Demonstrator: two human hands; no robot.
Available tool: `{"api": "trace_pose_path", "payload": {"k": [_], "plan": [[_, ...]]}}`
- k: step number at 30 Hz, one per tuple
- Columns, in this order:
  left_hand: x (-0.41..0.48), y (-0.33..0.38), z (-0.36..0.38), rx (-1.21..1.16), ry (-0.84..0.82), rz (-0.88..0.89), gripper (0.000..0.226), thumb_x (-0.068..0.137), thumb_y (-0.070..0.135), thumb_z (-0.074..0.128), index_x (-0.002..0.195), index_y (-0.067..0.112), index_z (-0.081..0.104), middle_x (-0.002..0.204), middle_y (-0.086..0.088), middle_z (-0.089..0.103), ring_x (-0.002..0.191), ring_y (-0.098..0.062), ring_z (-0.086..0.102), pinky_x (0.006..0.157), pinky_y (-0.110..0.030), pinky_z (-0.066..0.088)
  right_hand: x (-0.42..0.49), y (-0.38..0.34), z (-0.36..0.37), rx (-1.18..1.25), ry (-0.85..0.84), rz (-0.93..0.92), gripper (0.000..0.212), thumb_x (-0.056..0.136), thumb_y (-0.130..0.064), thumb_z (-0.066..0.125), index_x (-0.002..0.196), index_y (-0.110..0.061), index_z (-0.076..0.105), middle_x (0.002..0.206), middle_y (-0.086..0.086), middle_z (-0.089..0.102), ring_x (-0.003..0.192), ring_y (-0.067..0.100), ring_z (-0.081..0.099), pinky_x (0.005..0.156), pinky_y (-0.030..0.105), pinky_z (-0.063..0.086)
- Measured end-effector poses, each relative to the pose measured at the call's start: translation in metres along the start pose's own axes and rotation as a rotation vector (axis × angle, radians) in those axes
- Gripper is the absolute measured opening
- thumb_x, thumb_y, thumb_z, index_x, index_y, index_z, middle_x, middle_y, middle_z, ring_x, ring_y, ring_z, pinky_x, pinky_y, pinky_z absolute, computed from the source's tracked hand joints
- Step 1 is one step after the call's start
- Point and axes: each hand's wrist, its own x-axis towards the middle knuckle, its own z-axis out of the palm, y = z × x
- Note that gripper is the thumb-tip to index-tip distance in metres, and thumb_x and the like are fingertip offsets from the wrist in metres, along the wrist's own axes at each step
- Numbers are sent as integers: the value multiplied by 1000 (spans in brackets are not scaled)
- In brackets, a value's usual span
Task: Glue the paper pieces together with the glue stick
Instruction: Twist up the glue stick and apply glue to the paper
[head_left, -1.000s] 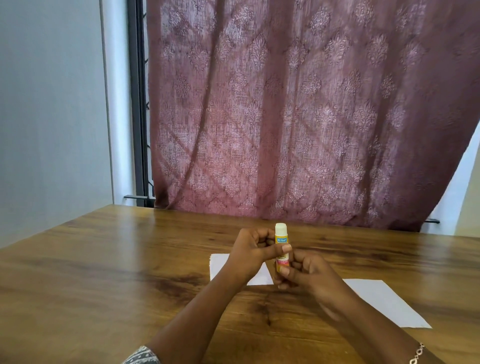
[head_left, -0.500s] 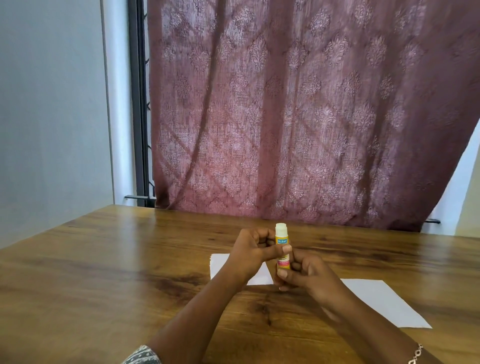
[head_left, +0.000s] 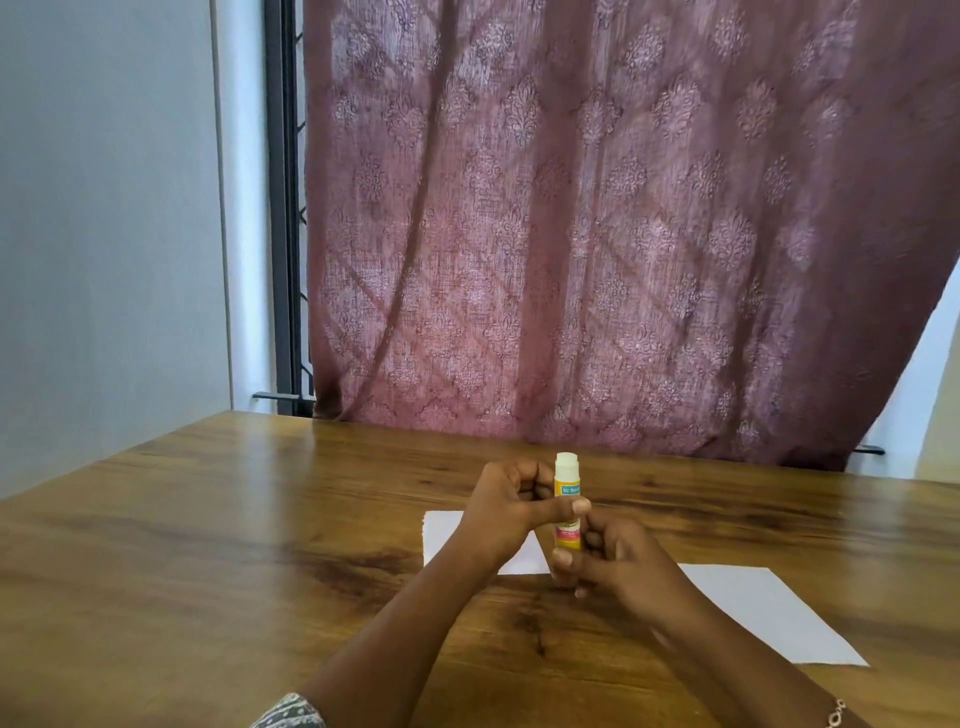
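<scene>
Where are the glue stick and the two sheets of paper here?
glue stick (head_left: 567, 491): head view, on its yellow label.
left paper piece (head_left: 441, 535): head view, bare part left of the hands.
right paper piece (head_left: 769, 613): head view, its middle.

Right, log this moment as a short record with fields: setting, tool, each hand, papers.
setting: wooden table in front of a maroon patterned curtain
tool: glue stick, upright, cap off, pale tip exposed
left hand: grip on the stick's middle, thumb across the label
right hand: grip on the stick's base
papers: small white sheet behind the hands; larger white sheet to the right, flat, not touching each other
</scene>
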Motion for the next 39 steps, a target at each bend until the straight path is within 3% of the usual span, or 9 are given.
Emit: {"api": "trace_pose_path", "payload": {"k": [3,6,9,15,19,23,30,34,39], "plan": [[-1,2,-2,-28,-32,-7,19,60,22,75,74,11,69,79,-16,65,73,-18,60,71,-25,49,-2,-3,-3,97,-80,-2,24,71,-19,61,90,-5,60,68,-1,70,68,11,64,54,19,46],[-1,3,-2,-31,-29,-8,13,65,15,74,76,9,69,79,-17,66,73,-19,61,69,-25,50,-4,-3,-5,171,-126,8,23,74,-20,57,92,-6,62,74,4,71,72,13,65,55,19,47],[0,2,-2,-19,12,14,11,69,0,75,74,4,66,66,-4,64,58,-8,58,57,-18,47,-2,-1,-1,111,-36,-18,26,75,-20,64,97,-8,63,73,0,70,73,13,64,56,19,48],[0,3,-1,15,47,6,13,69,-1,75,76,-1,65,64,1,64,59,-5,58,60,-16,49,5,7,3,-70,143,-25,32,66,-23,77,94,-18,63,83,2,69,76,16,62,70,30,50],[-3,6,-1,-22,6,9,10,73,-1,70,76,8,68,69,0,67,69,-10,62,68,-19,52,3,4,-2,35,70,-66,24,60,-22,70,81,-11,66,74,3,67,71,13,60,65,21,49],[-5,10,0,-68,-20,1,8,76,1,67,81,7,69,77,-11,68,70,-14,63,65,-20,53,-2,-1,-8,177,-72,-57,24,70,-17,62,86,0,66,70,1,69,67,8,62,63,17,48],[-4,7,0,-21,37,14,10,70,-1,73,79,1,68,68,-2,67,63,-8,61,65,-18,51,2,2,1,-11,98,-45,43,54,-30,75,90,-10,65,76,3,65,70,10,57,65,22,48],[-5,8,1,-42,-3,-1,12,73,-3,70,76,9,70,69,4,71,67,-7,64,69,-18,52,0,0,-4,63,64,-64,23,58,-19,70,77,-7,64,60,-5,62,58,6,55,55,16,45],[-9,12,2,-93,-49,-34,11,70,15,71,80,14,73,80,-15,69,78,-29,60,66,-27,53,-4,-2,-9,231,-111,-6,23,69,-18,63,84,0,65,69,6,69,67,14,61,61,19,48]]}}
